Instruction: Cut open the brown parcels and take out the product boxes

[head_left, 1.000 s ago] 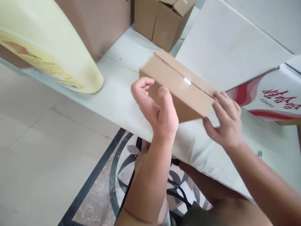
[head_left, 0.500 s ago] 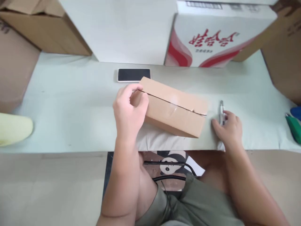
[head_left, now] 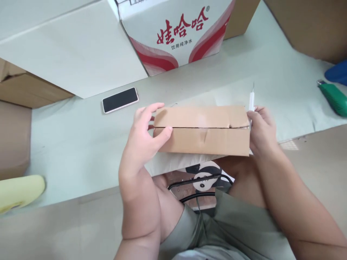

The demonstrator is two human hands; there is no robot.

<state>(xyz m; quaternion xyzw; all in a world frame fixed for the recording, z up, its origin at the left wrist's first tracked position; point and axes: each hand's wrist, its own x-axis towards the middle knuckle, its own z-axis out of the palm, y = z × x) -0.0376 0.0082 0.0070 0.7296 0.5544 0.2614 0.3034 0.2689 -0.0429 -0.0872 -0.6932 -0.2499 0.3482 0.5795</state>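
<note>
A small brown cardboard box (head_left: 202, 130) lies on the pale table (head_left: 81, 141) at its near edge, flaps closed along a middle seam. My left hand (head_left: 143, 139) grips the box's left end, thumb on the front face and fingers over the top. My right hand (head_left: 261, 128) is closed at the box's right end around a thin white knife-like tool (head_left: 252, 99) whose tip points away from me.
A black phone (head_left: 120, 100) lies behind the box. A red-and-white printed carton (head_left: 176, 32) and a white box (head_left: 67, 54) stand at the back. Brown cartons (head_left: 16, 133) stand left and back right. A green tool (head_left: 334, 97) lies right; a yellow container (head_left: 18, 191) lies left.
My right hand picked up the thin white tool from the table and brought it to the box's right end. The box turned square to me; my head view shifted.
</note>
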